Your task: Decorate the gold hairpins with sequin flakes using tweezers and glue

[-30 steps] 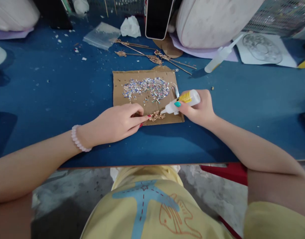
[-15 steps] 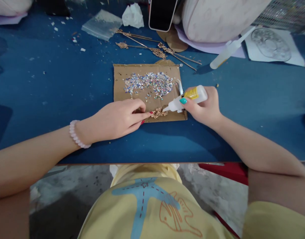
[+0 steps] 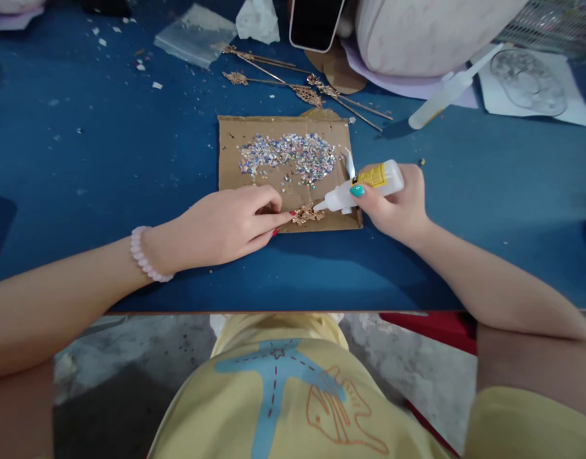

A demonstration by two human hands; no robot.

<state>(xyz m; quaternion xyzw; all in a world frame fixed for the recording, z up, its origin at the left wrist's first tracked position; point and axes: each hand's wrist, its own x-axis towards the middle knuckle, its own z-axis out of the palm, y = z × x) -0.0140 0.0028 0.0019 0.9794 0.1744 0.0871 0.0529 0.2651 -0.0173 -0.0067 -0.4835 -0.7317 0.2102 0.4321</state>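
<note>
A small gold-coloured openwork ornament (image 3: 308, 215) lies near the front edge of a brown cardboard piece (image 3: 230, 137). My left hand (image 3: 230, 224) holds the ornament's left end, its fingers closed and the index fingertip pressed on the metal. In my right hand (image 3: 398, 207) is a white glue bottle (image 3: 341, 197) with a yellow label, tilted so its nozzle tip meets or nearly meets the ornament. A thin silver tool (image 3: 351, 163), like tweezers, shows behind the bottle; whether my right hand also holds it is hidden. Small shiny chips (image 3: 293, 153) lie scattered across the cardboard.
Gold-coloured hair sticks (image 3: 306, 94) lie beyond the cardboard. Farther back are a clear plastic bag (image 3: 196, 35), crumpled tissue (image 3: 258, 22), a phone (image 3: 316, 24) and a pale rounded object (image 3: 431, 32). A second glue bottle (image 3: 436, 105) stands at right beside a printed sheet (image 3: 567, 95).
The view has shifted slightly, and things at the back sit higher in it. Both hands keep nearly the same hold, with the bottle's nozzle still at the ornament.
</note>
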